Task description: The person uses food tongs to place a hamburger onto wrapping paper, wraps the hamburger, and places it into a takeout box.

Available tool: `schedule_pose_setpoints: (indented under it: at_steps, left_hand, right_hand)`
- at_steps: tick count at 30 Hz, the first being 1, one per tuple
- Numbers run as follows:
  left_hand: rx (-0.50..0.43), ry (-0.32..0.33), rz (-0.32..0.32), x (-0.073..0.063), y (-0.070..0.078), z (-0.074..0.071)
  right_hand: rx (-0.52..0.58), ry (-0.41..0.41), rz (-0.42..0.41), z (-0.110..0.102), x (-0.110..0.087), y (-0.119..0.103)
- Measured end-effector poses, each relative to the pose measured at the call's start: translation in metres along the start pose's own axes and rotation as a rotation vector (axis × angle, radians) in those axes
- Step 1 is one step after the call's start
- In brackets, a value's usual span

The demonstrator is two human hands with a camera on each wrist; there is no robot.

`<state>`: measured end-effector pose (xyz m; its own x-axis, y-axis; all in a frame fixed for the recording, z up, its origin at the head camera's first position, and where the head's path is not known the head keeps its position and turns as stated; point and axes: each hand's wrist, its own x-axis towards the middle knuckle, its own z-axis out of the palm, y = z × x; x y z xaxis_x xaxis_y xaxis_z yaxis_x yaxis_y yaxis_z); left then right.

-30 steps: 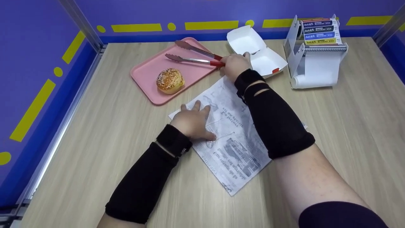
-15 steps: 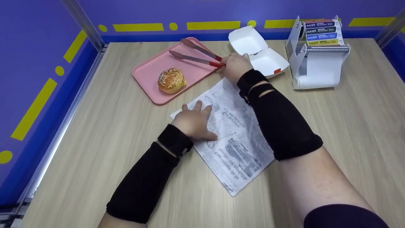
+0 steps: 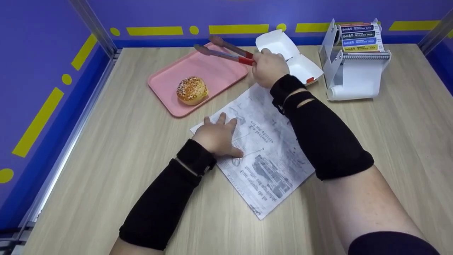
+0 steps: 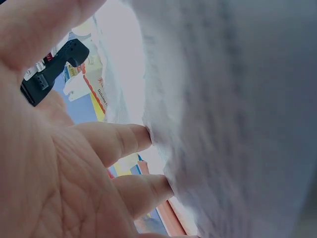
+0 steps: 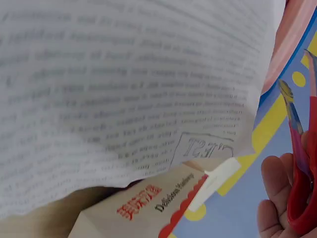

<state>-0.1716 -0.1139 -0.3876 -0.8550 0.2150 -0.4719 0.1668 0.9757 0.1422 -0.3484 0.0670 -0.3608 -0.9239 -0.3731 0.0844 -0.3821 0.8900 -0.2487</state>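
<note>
My left hand (image 3: 217,138) lies with spread fingers on the left corner of a sheet of printed wrapping paper (image 3: 258,141). In the left wrist view its fingertips touch the paper (image 4: 223,124). My right hand (image 3: 270,69) grips a pair of red-handled metal tongs (image 3: 245,60), whose arms are spread with nothing between them. The tong tips overlap the back edge of a pink tray (image 3: 164,88). On the tray sits a seeded bun (image 3: 191,90), with something yellow showing at its side. In the right wrist view the red tongs (image 5: 297,163) rest in curled fingers.
A white burger box (image 3: 277,44) stands open behind my right hand, its printed side (image 5: 148,203) showing in the right wrist view. At the back right is a white holder (image 3: 329,60) with several small labelled boxes and a paper roll (image 3: 359,79). A purple wall closes the back.
My right hand has carried the tongs backward and slightly right, from over the tray toward its back edge. The left hand, paper and bun have stayed in place.
</note>
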Motion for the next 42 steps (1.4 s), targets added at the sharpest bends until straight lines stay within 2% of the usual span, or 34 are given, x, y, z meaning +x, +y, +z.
schedule_pose_setpoints:
  at_steps: [7, 14, 17, 22, 27, 36, 42]
  left_hand:
    - [0.007, -0.006, 0.001, 0.000, 0.000, 0.000]
    - [0.007, 0.000, 0.015, 0.002, 0.002, 0.001]
    - [0.002, 0.010, 0.016, 0.003, 0.003, 0.002]
    - [-0.004, 0.014, 0.000, 0.003, 0.001, 0.003]
    - [-0.010, 0.013, -0.001, 0.002, -0.001, 0.003]
    - [-0.006, 0.010, 0.008, 0.003, 0.000, 0.003]
    - [0.000, 0.007, 0.000, 0.002, 0.000, 0.002]
  right_hand:
    - [0.116, 0.110, 0.082, -0.020, -0.015, 0.001]
    - [0.260, 0.200, 0.143, -0.024, -0.049, -0.001]
    - [0.279, 0.220, 0.122, -0.023, -0.069, 0.001]
    - [0.263, 0.248, 0.037, -0.015, -0.100, 0.000]
    - [0.242, 0.279, -0.031, -0.007, -0.123, -0.003]
    - [0.325, 0.244, -0.057, 0.016, -0.150, -0.007]
    - [0.312, 0.202, -0.055, 0.024, -0.156, -0.011]
